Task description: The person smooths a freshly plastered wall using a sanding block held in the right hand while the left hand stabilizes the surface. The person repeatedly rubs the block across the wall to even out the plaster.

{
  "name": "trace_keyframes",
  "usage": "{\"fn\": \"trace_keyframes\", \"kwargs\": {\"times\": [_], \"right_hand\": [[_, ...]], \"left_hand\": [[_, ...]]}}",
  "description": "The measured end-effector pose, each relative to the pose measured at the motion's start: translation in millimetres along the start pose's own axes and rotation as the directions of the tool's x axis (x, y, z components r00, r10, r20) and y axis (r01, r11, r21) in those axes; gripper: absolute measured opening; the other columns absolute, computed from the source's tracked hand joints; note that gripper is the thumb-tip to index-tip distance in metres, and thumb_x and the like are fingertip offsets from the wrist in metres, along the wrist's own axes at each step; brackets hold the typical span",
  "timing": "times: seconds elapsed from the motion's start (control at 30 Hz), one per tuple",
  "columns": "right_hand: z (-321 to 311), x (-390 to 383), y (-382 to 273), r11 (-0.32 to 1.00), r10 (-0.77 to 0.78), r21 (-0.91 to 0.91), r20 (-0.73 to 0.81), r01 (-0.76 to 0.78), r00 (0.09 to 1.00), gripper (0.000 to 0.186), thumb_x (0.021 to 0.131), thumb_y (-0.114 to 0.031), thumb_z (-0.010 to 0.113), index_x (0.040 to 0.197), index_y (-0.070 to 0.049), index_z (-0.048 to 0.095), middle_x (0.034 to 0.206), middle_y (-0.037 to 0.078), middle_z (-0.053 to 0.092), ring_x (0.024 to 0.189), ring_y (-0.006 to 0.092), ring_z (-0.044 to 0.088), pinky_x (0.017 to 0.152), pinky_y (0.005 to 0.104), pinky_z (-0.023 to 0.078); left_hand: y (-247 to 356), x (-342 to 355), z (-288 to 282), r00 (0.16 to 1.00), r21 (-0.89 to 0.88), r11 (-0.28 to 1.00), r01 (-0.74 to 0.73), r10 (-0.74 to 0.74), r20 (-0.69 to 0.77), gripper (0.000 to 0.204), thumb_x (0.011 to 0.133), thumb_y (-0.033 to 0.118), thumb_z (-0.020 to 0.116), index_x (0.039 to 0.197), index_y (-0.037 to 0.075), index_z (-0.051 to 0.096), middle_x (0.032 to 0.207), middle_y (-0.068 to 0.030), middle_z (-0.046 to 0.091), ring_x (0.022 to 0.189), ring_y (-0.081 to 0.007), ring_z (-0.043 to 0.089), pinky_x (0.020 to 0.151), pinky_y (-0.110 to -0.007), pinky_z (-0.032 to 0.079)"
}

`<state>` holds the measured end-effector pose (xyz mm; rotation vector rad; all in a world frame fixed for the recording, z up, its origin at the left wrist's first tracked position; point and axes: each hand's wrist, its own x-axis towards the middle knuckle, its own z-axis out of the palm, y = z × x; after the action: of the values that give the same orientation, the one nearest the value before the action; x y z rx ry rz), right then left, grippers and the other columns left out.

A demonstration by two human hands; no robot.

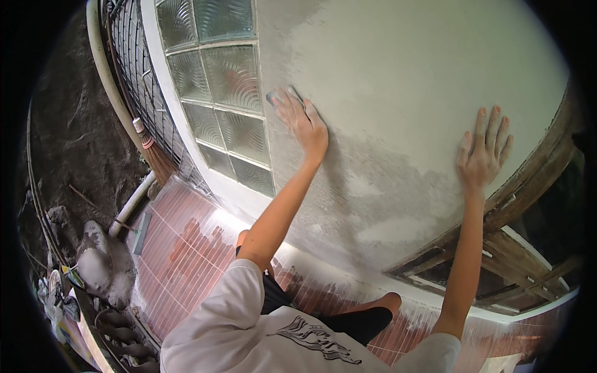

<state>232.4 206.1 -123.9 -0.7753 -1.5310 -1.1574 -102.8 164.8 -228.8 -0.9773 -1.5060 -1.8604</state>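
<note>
Against the plastered wall, close to the glass-block window, my left hand presses a flat grey piece that looks like sandpaper. Only its edges show around the fingers, which are coated with pale dust. My right hand lies flat on the wall farther right, fingers spread, near the wall's curved right edge; it holds nothing. The wall is pale and smooth higher up, with patchy grey, scuffed plaster lower down between my arms.
A glass-block window stands left of my left hand. A straw broom leans by a metal grille. Reddish floor tiles carry white dust. A wooden frame is at the right; rocks lie at the left.
</note>
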Motion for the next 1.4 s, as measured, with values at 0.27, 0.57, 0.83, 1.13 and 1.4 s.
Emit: {"fn": "trace_keyframes", "kwargs": {"times": [0.27, 0.57, 0.83, 1.13, 1.4], "right_hand": [[1.2, -0.7, -0.9, 0.999, 0.026, 0.033, -0.020, -0.026, 0.999, 0.048, 0.101, -0.035, 0.045, 0.149, -0.029, 0.050, 0.159, -0.002, 0.041, 0.148, 0.0228, 0.034, 0.121, 0.0450, 0.022], [4.2, -2.7, 1.0, 0.999, 0.039, 0.038, -0.014, -0.038, 0.999, 0.048, 0.102, -0.038, 0.044, 0.149, -0.031, 0.049, 0.159, -0.003, 0.041, 0.147, 0.0218, 0.036, 0.121, 0.0438, 0.022], [6.7, -3.3, 2.1, 0.997, 0.037, 0.069, -0.035, -0.035, 0.999, 0.048, 0.102, -0.036, 0.043, 0.150, -0.032, 0.048, 0.159, -0.005, 0.040, 0.147, 0.0215, 0.036, 0.122, 0.0435, 0.020], [5.7, -3.5, 1.9, 0.998, 0.047, 0.039, -0.023, -0.046, 0.999, 0.050, 0.101, -0.035, 0.044, 0.150, -0.032, 0.048, 0.159, -0.005, 0.040, 0.147, 0.0210, 0.036, 0.122, 0.0429, 0.021], [4.9, -4.3, 2.0, 0.998, 0.051, 0.047, -0.016, -0.050, 0.999, 0.049, 0.100, -0.034, 0.046, 0.148, -0.032, 0.050, 0.158, -0.005, 0.042, 0.147, 0.0202, 0.037, 0.122, 0.0423, 0.021]], "left_hand": [[-26.9, -33.3, -21.2, 0.994, -0.027, 0.995, 0.098, -0.097, 0.059, 0.057, 0.106, 0.021, 0.039, 0.157, -0.001, 0.024, 0.167, -0.0172, 0.013, 0.153, -0.0417, 0.008, 0.123, -0.050, 0.008], [-9.3, -168.0, -39.2, 0.911, 0.010, 0.993, 0.118, -0.112, 0.398, 0.056, 0.104, 0.019, 0.042, 0.154, -0.004, 0.029, 0.166, -0.0201, 0.012, 0.152, -0.0456, 0.008, 0.122, -0.054, 0.013], [-12.2, -87.5, -24.5, 0.855, 0.009, 0.922, -0.386, 0.354, 0.380, 0.055, 0.101, 0.016, 0.047, 0.151, -0.001, 0.038, 0.163, -0.0245, 0.021, 0.150, -0.0484, 0.014, 0.121, -0.058, 0.013], [-21.0, -23.8, -24.4, 0.973, -0.105, 0.968, 0.229, -0.224, 0.054, 0.066, 0.108, 0.027, 0.035, 0.157, -0.007, 0.008, 0.166, -0.0244, 0.008, 0.154, -0.0408, 0.006, 0.124, -0.046, 0.008], [-9.8, -120.9, -36.3, 0.908, -0.021, 0.988, -0.155, 0.151, 0.391, 0.057, 0.103, 0.017, 0.044, 0.154, -0.005, 0.029, 0.164, -0.0254, 0.017, 0.151, -0.0464, 0.012, 0.121, -0.055, 0.014]]}}
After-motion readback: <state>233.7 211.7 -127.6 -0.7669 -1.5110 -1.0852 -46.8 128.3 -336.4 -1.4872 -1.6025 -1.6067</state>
